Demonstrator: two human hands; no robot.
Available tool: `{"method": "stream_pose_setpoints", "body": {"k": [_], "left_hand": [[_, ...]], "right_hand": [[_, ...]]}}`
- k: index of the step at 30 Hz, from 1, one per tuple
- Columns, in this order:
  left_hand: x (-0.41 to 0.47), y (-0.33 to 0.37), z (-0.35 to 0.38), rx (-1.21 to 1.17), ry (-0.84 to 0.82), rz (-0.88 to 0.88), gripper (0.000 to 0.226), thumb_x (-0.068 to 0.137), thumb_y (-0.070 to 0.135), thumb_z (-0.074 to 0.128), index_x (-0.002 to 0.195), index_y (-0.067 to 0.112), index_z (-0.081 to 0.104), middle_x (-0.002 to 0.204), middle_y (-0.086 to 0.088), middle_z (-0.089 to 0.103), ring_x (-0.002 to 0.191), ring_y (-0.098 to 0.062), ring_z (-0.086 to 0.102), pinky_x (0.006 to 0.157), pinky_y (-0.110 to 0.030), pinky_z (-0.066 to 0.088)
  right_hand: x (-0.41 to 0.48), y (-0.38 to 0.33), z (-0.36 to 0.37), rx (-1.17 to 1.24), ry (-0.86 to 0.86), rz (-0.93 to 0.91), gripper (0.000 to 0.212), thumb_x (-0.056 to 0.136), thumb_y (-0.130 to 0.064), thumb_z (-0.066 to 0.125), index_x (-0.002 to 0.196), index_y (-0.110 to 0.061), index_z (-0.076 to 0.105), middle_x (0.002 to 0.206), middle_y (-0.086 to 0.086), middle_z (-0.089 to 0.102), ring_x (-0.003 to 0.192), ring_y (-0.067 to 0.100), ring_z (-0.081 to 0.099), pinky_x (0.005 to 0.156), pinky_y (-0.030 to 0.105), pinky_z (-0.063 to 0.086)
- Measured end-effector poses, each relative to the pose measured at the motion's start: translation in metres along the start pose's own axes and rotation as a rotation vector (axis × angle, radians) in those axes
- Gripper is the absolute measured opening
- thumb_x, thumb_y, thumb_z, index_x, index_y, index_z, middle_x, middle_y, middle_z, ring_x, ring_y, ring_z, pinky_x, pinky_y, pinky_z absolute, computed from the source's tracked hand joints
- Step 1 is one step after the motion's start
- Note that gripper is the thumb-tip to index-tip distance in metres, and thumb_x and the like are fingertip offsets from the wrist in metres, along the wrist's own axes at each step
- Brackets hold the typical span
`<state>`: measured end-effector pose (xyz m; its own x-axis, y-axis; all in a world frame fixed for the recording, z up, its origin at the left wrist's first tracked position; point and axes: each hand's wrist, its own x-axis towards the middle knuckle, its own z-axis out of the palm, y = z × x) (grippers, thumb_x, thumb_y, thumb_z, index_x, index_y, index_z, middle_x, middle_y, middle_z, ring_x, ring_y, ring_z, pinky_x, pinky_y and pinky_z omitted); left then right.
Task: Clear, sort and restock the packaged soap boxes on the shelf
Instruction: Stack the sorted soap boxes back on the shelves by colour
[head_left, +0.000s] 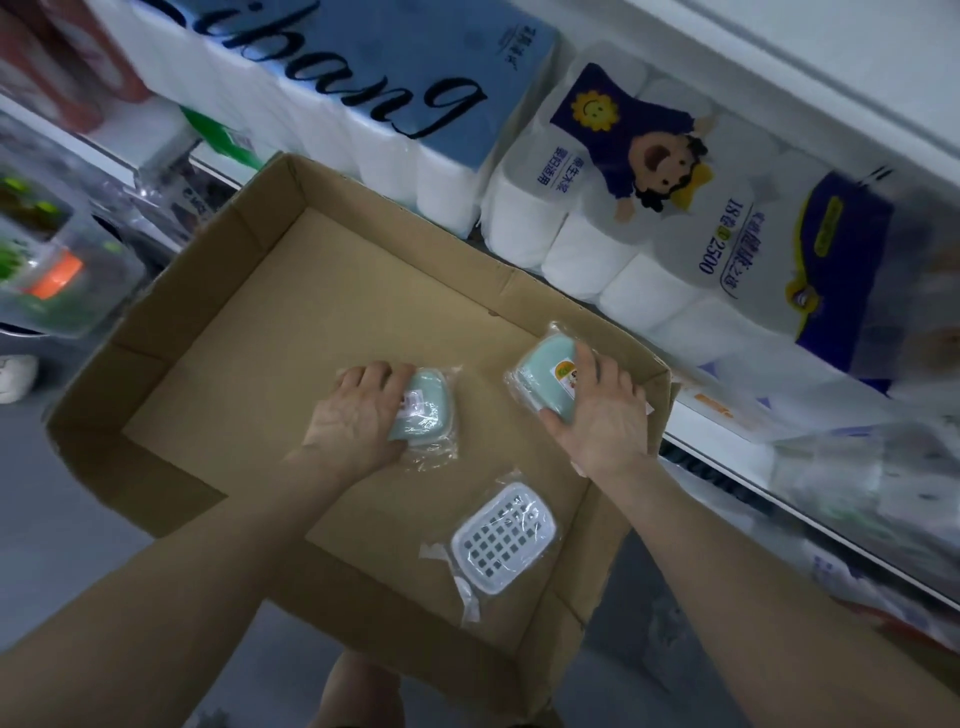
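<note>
Three wrapped soap boxes are in the cardboard box (218, 291): my left hand (358, 415) grips one green soap box (428, 410), my right hand (605, 415) grips another (545, 376), and the white one (501, 535) lies loose. Sorting and restocking look undone.

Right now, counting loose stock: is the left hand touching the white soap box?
Apart. Head view shows bare carton floor between left hand and white soap box; it grips the left green soap box.

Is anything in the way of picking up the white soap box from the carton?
Nothing visible covers the white soap box. But the left hand grips one green soap box and the right hand a second green soap box.
</note>
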<state>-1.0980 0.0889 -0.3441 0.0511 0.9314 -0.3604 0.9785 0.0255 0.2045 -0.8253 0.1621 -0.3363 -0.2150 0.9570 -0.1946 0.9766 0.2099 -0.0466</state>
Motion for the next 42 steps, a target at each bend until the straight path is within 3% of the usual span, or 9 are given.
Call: {"method": "stream_pose_setpoints", "body": {"k": [12,20,29,34,42], "left_hand": [[-0.036,-0.014,-0.112,0.051,0.095,0.154,0.089,0.071,0.05,0.073,0.142,0.029,0.024,0.134,0.0,0.037,0.119,-0.024,0.043,0.088,-0.04,0.051],[-0.047,-0.024,-0.202,0.137,0.257,0.274,0.092,0.072,0.057,0.069,0.146,0.02,0.029,0.137,-0.005,0.041,0.119,-0.027,0.046,0.101,-0.039,0.042],[-0.046,-0.016,-0.324,0.041,0.451,0.412,0.096,0.065,0.046,0.08,0.144,0.019,0.034,0.134,-0.002,0.047,0.12,-0.025,0.048,0.1,-0.035,0.04],[-0.03,0.003,-0.379,0.074,0.562,0.456,0.092,0.064,0.045,0.081,0.141,0.019,0.037,0.132,-0.005,0.051,0.115,-0.026,0.05,0.097,-0.038,0.043],[0.015,0.039,-0.422,0.091,0.603,0.436,0.093,0.065,0.044,0.08,0.143,0.023,0.035,0.135,-0.005,0.05,0.118,-0.027,0.049,0.099,-0.041,0.043]], "right_hand": [[-0.05,-0.045,-0.109,0.027,0.238,-0.058,0.095,0.075,-0.055,0.069,0.149,-0.011,0.031,0.134,0.012,0.051,0.117,0.032,0.052,0.095,0.046,0.043],[-0.07,-0.064,-0.201,-0.01,0.428,-0.167,0.092,0.078,-0.055,0.065,0.151,-0.012,0.029,0.136,0.011,0.05,0.117,0.031,0.051,0.097,0.045,0.044],[-0.065,-0.059,-0.313,-0.068,0.671,-0.191,0.09,0.075,-0.057,0.062,0.148,-0.013,0.034,0.13,0.009,0.052,0.11,0.029,0.052,0.091,0.043,0.043],[-0.044,-0.036,-0.358,-0.022,0.685,-0.135,0.086,0.075,-0.051,0.07,0.146,-0.021,0.032,0.134,0.006,0.051,0.119,0.027,0.049,0.097,0.043,0.039],[0.028,0.016,-0.397,0.011,0.672,-0.024,0.079,0.071,-0.047,0.073,0.137,-0.02,0.039,0.127,0.009,0.055,0.11,0.034,0.054,0.093,0.044,0.043]]}}
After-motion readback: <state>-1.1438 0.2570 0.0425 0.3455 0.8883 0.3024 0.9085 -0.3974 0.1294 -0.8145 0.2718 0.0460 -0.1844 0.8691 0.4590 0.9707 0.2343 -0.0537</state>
